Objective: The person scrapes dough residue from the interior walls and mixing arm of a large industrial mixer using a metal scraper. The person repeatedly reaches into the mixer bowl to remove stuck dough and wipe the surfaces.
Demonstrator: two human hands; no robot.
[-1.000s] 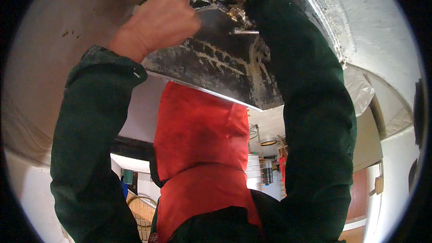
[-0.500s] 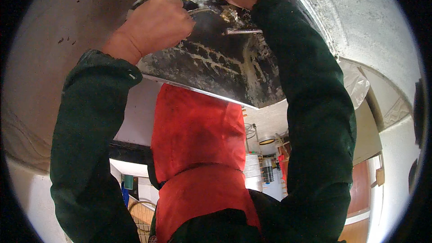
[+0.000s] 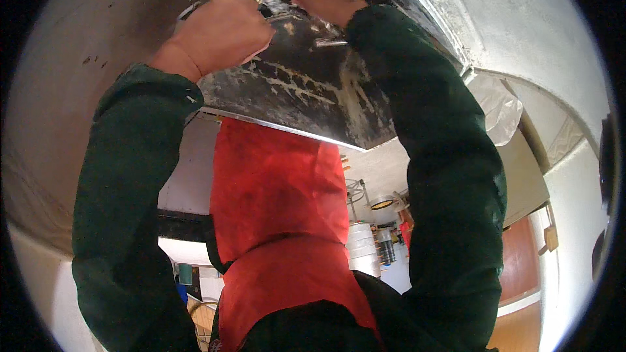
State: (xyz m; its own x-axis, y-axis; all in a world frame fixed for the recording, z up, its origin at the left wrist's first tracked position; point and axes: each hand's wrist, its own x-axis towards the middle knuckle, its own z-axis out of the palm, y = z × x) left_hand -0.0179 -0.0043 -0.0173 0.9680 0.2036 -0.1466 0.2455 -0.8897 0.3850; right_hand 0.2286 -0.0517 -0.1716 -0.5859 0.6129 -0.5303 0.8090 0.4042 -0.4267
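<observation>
We have the left hand (image 3: 225,29) curled into a tight fist, contents hidden. Right hand (image 3: 326,1) blurred, near whitish residue (image 3: 279,4); we can't tell how far it's closed or what it holds. Stained dark panel (image 3: 306,65) spreads behind both hands, short bar (image 3: 331,43) near the right, red apron (image 3: 280,189) lower in view.

Gap between hands (image 3: 225,29), rod (image 3: 330,43) obstructing right side

The right side is filled by pale, rough plaster (image 3: 548,45), below which a beige panel (image 3: 523,179) and a reddish-brown panel (image 3: 520,261) are seen. At left, a brownish surface (image 3: 72,124) is dimly lit; the lower right is brightly lit.
</observation>
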